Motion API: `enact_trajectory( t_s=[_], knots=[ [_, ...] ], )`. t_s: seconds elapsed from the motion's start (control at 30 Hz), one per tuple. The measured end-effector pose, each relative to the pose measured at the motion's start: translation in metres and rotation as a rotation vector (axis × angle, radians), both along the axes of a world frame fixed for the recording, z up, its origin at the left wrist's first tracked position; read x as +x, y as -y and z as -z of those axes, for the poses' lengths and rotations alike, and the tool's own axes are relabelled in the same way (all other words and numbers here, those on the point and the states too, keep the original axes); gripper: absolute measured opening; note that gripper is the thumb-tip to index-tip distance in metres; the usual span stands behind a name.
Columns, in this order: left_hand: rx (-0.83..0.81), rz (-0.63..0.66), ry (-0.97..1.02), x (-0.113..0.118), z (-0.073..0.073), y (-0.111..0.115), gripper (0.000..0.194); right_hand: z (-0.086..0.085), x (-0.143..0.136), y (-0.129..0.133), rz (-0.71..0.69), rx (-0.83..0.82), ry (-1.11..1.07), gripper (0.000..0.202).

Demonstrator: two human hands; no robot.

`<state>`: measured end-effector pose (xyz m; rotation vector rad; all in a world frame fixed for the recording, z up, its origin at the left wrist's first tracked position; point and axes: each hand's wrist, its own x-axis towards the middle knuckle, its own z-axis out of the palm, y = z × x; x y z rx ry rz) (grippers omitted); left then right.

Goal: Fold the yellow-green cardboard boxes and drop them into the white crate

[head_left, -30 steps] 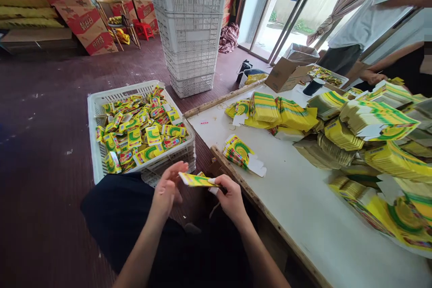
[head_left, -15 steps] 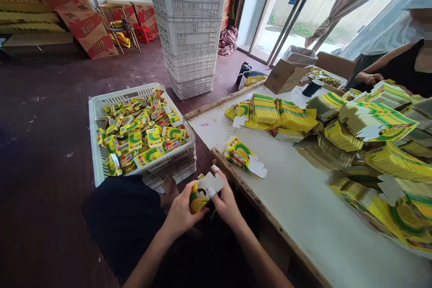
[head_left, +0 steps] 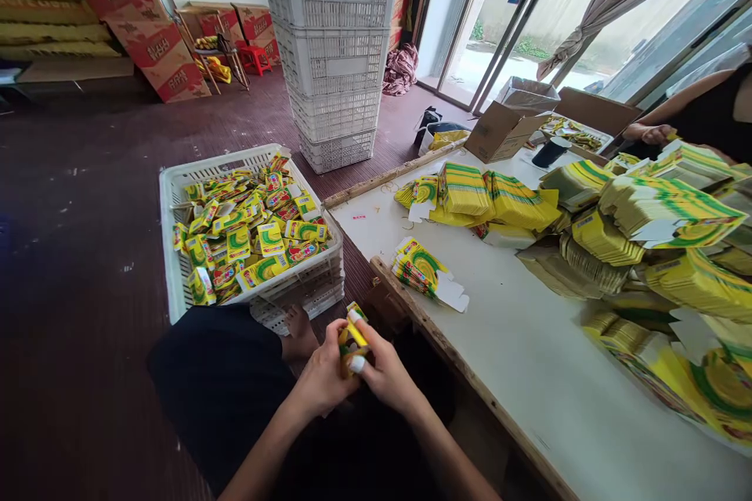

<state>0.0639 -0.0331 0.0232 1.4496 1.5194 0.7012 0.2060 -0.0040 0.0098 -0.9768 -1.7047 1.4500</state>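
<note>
Narrow gap — basket [head_left: 326, 270] left, table edge [head_left: 435, 331] right

Small boxes fill the basket [head_left: 254, 296] left of the tabletop [head_left: 470, 329] — stacked crates [head_left: 334, 55] behind, flattened cartons [head_left: 670, 207] on its right.

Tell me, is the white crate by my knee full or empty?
Full, or nearly so: small yellow-and-green cartons are heaped across the white crate, close to its rim.

Beside my white-topped table [head_left: 493, 329], rough wooden edging [head_left: 446, 344], matt brown cardboard box [head_left: 504, 129] on it, ribbed white plastic basket [head_left: 252, 293] left of it, glossy printed cartons [head_left: 420, 266] on it
</note>
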Motion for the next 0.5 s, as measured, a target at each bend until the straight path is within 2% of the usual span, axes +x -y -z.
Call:
enact_trajectory(
  t_s=[0.07,0.13,0.2,0.3,0.5],
  knots=[
    [0.052,-0.011,0.039,0.000,0.003,-0.002,0.064,-0.002,0.001,0.002,-0.055,0.144,0.100,0.052],
    [0.141,-0.041,0.038,-0.001,0.008,-0.002,0.061,-0.001,0.003,0.001,-0.059,0.214,0.151,0.051],
    [0.217,-0.081,-0.017,-0.002,0.012,-0.001,0.056,0.001,0.005,-0.004,0.013,0.259,0.153,0.050],
    [0.236,-0.109,-0.108,-0.009,0.011,0.000,0.046,0.005,0.011,-0.011,0.096,0.296,0.151,0.047],
    [0.222,-0.046,-0.097,-0.023,-0.005,-0.002,0.044,-0.004,0.024,-0.014,-0.084,0.293,0.304,0.031]
  ],
)
